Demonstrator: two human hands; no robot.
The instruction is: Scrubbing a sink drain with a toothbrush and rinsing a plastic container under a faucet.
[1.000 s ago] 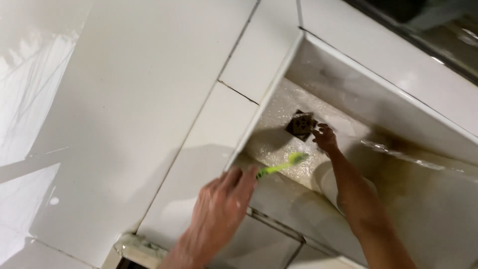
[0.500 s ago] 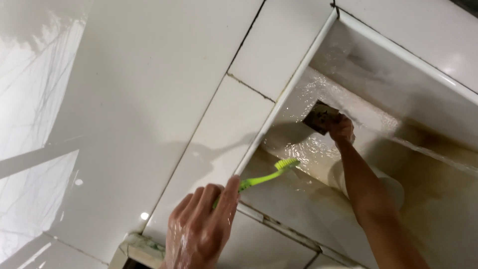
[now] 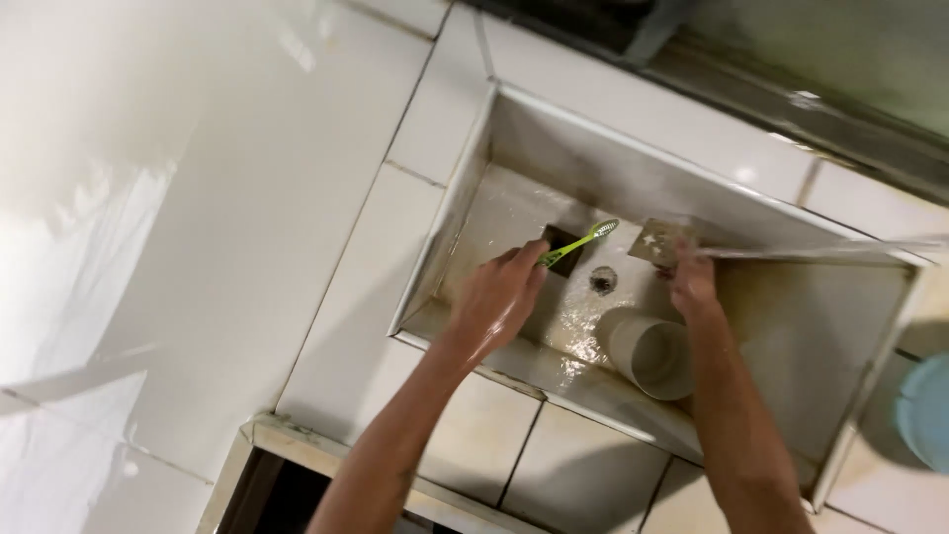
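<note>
Over a wet, stained tiled sink basin (image 3: pixel 791 326), the left hand (image 3: pixel 497 295) grips a green toothbrush (image 3: pixel 580 241), its head poised near a square dark drain hole (image 3: pixel 560 247). The right hand (image 3: pixel 692 282) pinches a square metal drain cover (image 3: pixel 657 240), lifted clear of the hole. A white cup (image 3: pixel 647 351) lies on its side between the two forearms.

Both arms run off the bottom edge. The right hand (image 3: pixel 692 282) covers part of the grate (image 3: pixel 657 240) (its pattern is too blurred to tell). The blue bowl (image 3: pixel 927 410) is cut by the right edge. The left hand (image 3: pixel 494 297) hides the toothbrush (image 3: pixel 578 243) handle.
</note>
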